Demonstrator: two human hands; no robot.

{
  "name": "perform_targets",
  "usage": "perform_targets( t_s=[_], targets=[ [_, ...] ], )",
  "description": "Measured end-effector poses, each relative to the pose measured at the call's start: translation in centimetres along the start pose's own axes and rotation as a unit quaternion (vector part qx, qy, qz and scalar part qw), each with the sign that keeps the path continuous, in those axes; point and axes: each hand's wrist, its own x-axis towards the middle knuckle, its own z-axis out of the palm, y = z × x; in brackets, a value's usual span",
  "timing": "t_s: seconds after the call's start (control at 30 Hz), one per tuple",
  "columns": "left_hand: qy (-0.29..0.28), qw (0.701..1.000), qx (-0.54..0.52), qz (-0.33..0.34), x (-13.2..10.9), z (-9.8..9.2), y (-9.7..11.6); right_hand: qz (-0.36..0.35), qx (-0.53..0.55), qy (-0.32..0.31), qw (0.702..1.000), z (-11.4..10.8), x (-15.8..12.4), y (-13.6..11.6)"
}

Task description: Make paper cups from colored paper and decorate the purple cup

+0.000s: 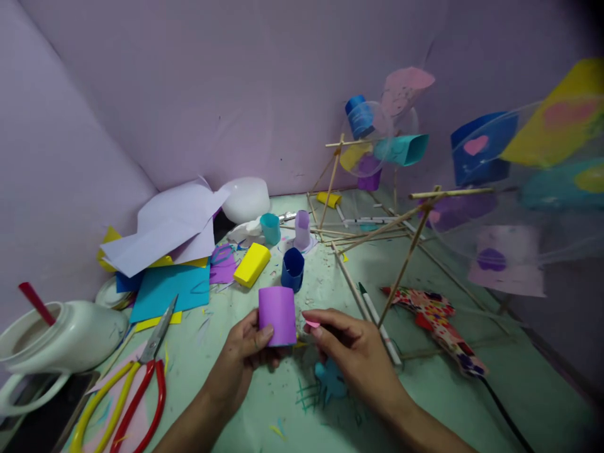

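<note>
Left fingers gripping purple tube, right fingers pinching pink scrap, edges just apart

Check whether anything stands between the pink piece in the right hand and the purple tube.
Nothing visible does. The right hand pinches the pink piece just right of the purple tube, which the left hand holds; only an open gap separates them.

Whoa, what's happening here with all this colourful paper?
A person has a purple paper tube in their left-hand grip and pinches a small pink piece beside it in their right-hand grip. The pink piece isn't on the tube. Behind stand dark blue, teal and lilac tubes; scissors lie to the left.
</note>
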Motion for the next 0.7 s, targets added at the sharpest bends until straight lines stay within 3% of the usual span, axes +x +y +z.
perform_targets(
  t_s=[0.2, 0.43, 0.57, 0.7],
  targets=[
    [0.036, 0.999, -0.01, -0.001, -0.3, 0.8, -0.4, -0.115, -0.054, -0.05, 0.991, 0.5, -0.7, -0.7],
    [0.032, 0.999, 0.014, 0.028, -0.6, 1.0, -1.4, -0.006, -0.005, 0.027, 1.0, 1.9, -0.3, 0.3],
    [0.011, 0.998, -0.005, 0.066, -0.7, 1.1, -1.8, -0.028, 0.0, 0.05, 0.998, 1.8, 0.0, 0.1],
    [-0.014, 0.998, -0.018, 0.055, -0.7, 1.0, -1.9, -0.027, -0.032, 0.039, 0.998, 1.7, 0.1, -0.1]
  ],
)
